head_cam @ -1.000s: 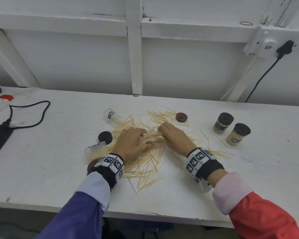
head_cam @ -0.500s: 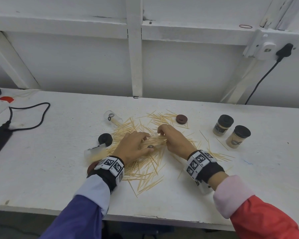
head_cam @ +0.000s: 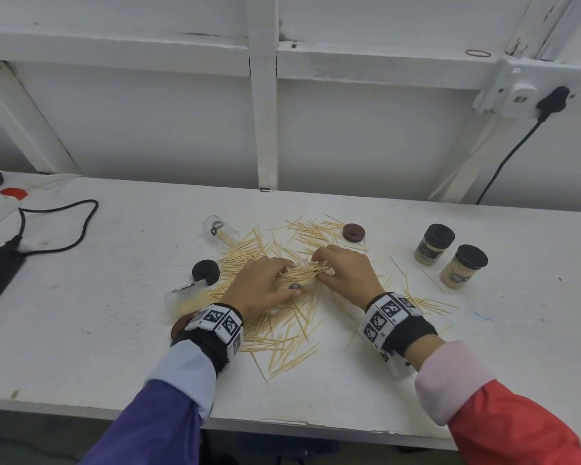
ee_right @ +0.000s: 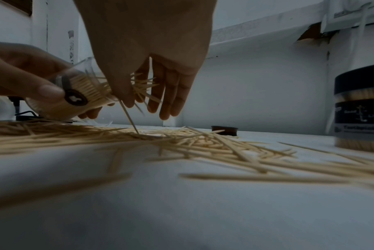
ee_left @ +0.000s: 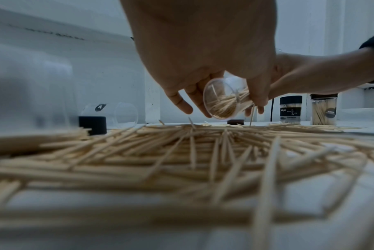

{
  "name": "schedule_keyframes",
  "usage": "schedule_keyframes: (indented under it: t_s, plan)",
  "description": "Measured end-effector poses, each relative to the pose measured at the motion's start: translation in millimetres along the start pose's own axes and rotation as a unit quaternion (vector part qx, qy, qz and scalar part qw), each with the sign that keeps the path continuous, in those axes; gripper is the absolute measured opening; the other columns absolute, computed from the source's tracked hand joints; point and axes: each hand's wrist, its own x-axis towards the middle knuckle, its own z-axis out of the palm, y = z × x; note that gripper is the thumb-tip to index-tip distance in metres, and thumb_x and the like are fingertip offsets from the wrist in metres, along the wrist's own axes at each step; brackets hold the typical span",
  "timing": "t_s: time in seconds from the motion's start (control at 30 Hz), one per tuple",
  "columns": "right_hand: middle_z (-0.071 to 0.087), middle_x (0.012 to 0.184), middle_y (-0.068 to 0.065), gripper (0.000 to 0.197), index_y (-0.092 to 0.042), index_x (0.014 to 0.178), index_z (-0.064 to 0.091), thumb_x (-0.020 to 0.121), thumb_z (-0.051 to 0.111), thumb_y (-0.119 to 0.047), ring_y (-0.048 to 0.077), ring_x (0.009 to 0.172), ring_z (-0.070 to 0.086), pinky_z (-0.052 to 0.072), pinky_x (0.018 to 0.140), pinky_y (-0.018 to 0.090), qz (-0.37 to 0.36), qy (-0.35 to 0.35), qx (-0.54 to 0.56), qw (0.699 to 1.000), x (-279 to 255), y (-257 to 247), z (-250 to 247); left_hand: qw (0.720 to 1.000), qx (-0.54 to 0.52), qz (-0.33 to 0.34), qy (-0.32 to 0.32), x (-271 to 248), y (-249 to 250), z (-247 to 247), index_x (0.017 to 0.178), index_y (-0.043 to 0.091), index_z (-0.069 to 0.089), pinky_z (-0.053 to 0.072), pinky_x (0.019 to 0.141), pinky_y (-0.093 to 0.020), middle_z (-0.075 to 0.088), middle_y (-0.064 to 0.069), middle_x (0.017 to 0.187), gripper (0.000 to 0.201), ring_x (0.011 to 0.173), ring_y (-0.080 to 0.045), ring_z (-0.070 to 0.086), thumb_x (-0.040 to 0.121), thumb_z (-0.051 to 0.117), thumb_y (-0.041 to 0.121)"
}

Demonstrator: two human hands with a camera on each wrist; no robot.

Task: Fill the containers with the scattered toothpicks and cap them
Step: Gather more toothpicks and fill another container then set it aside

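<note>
At mid-frame in the head view a clear plastic toothpick container (ee_left: 225, 99) is gripped by the left hand (head_cam: 262, 286), its long axis lying left-right, mouth toward the right hand (head_cam: 346, 273), which pinches a wooden toothpick bundle (ee_right: 143, 86) at that mouth above the white bench (head_cam: 483, 347).

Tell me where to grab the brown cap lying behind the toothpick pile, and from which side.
Take the brown cap by its round rim, coming straight down from above. It lies flat on the table, so only the rim gives the fingers two opposite sides. A few toothpicks lie against its near edge, so the far and right sides look freer.
</note>
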Motion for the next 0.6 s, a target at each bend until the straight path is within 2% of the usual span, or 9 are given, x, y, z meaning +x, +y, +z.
schedule_keyframes:
  t_s: [0.1, 0.2, 0.33, 0.4, 0.5, 0.6]
  plan:
    - [0.067, 0.096, -0.005, 0.022, -0.021, 0.104, 0.063, 0.083, 0.064, -0.027, 0.020, 0.085, 0.063, 0.043, 0.065, 0.031, 0.016, -0.010, -0.016, 1.000, 0.8, -0.7, -0.8, 1.000, -0.006, -0.002, 0.004, 0.0, -0.3, -0.6, 0.134, 0.024, 0.052, 0.028, 0.090, -0.026, 0.053, 0.014, 0.111, 0.086, 0.100, -0.003, 0.042, 0.068, 0.035, 0.076]
    - [0.066, 0.093, -0.002, 0.020, -0.018, 0.103, 0.063, 0.083, 0.064, -0.023, 0.021, 0.083, 0.060, 0.036, 0.064, 0.029, 0.026, -0.014, -0.007, 1.000, 0.3, -1.7, -1.4, 1.000, -0.007, -0.005, 0.008, 0.1, -1.1, 0.0, 0.134, 0.024, 0.052, 0.033, 0.093, -0.029, 0.053, 0.014, 0.110, 0.086, 0.101, -0.005, 0.045, 0.068, 0.036, 0.076]
    - [0.064, 0.092, 0.004, 0.020, -0.010, 0.099, 0.064, 0.080, 0.064, -0.004, 0.025, 0.081, 0.060, 0.046, 0.067, 0.035, 0.006, -0.013, 0.055, 0.998, 2.0, 0.3, 0.5, 1.000, -0.013, -0.007, 0.007, -0.4, -2.4, 0.5, 0.134, 0.023, 0.053, 0.035, 0.094, -0.030, 0.059, 0.009, 0.116, 0.084, 0.107, -0.009, 0.051, 0.069, 0.037, 0.075]
    - [0.062, 0.094, 0.004, 0.024, -0.008, 0.099, 0.063, 0.078, 0.064, 0.003, 0.022, 0.078, 0.060, 0.049, 0.067, 0.035, -0.014, -0.001, 0.082, 0.997, 2.3, 1.0, 1.5, 1.000, -0.015, -0.008, 0.006, 0.1, -2.3, 0.4, 0.133, 0.024, 0.053, 0.035, 0.094, -0.030, 0.059, 0.009, 0.115, 0.082, 0.107, -0.009, 0.051, 0.070, 0.039, 0.075]
    - [0.060, 0.104, 0.004, 0.035, -0.008, 0.109, 0.062, 0.078, 0.063, 0.008, 0.019, 0.079, 0.060, 0.050, 0.069, 0.031, -0.029, 0.008, 0.105, 0.994, 2.5, 0.0, 2.3, 1.000, -0.004, -0.023, 0.017, 1.6, -3.3, 1.4, 0.134, 0.024, 0.053, 0.037, 0.096, -0.032, 0.060, 0.009, 0.117, 0.067, 0.110, -0.011, 0.052, 0.081, 0.058, 0.065]
    - [0.061, 0.106, 0.006, 0.036, -0.005, 0.111, 0.061, 0.079, 0.063, 0.010, 0.019, 0.082, 0.062, 0.053, 0.071, 0.031, -0.054, 0.027, 0.123, 0.991, 3.2, -1.0, 2.9, 0.999, 0.008, -0.035, 0.033, 1.9, -3.8, 1.3, 0.134, 0.023, 0.053, 0.039, 0.097, -0.037, 0.060, 0.007, 0.119, 0.060, 0.111, -0.014, 0.052, 0.085, 0.063, 0.058]
